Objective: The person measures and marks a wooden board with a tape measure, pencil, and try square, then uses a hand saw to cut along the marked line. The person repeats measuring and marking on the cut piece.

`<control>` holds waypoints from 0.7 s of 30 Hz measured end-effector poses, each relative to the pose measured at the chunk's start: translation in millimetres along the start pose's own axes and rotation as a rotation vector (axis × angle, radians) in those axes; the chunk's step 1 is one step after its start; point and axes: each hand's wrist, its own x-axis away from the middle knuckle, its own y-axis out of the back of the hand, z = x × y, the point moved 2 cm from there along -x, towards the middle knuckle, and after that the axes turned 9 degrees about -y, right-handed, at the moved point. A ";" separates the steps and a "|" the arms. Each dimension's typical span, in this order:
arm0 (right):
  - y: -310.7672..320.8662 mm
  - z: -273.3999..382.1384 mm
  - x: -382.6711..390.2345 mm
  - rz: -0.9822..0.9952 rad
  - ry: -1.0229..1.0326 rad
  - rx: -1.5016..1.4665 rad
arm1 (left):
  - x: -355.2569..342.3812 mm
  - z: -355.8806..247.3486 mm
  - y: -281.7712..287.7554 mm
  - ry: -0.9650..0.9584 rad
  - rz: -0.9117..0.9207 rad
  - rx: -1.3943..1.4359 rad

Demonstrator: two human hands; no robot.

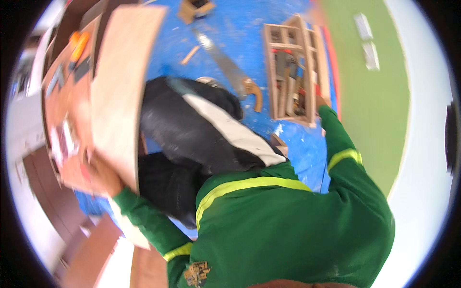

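My left hand (102, 176) rests by the near end of a long pale wooden board (116, 91), over the wooden work surface; motion blurs its fingers, and I cannot tell whether it grips anything. Close to it is a small pinkish-white packet (65, 140). On the right, my right hand (321, 101) is at the side of a wooden toolbox (307, 72) with several hand tools inside. Only a little of that hand shows beyond the green sleeve, and its fingers are hidden.
A handsaw (225, 67) with a wooden handle lies on the blue floor sheet (240, 29), below a small open carton (196, 9). An orange-handled tool (78, 48) sits on the work surface. Two white wall plates (363, 26) are on the green wall (370, 105).
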 end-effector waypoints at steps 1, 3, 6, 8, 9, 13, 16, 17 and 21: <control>4.4 -2.7 3.8 -0.006 -0.003 -0.091 | -5.7 -11.3 -1.2 -0.015 -0.030 0.021; 27.0 -39.6 2.5 -0.156 0.182 0.044 | -14.9 -25.1 -14.7 0.027 -0.065 0.175; 74.9 -104.3 -9.7 0.004 0.137 0.178 | -12.4 -42.6 -37.1 0.159 -0.097 0.502; 82.5 -88.6 13.2 -0.086 0.065 0.170 | -12.9 -58.1 -25.8 0.211 -0.072 0.516; 97.3 -90.2 34.4 -0.132 0.069 0.059 | -17.4 -75.8 -19.4 0.264 0.002 0.519; 134.7 -13.2 127.4 -0.374 0.294 -0.290 | -16.8 -97.4 -16.5 0.108 -0.201 0.500; 154.8 120.7 218.8 -0.302 0.550 -0.260 | -11.0 -111.9 -11.9 -0.061 -0.296 0.614; 155.3 175.8 255.7 -0.262 0.622 -0.274 | -7.0 -118.2 -10.8 -0.048 -0.237 0.718; 108.0 333.2 358.2 0.215 1.168 -0.447 | -1.7 -125.0 -15.7 -0.008 -0.124 1.125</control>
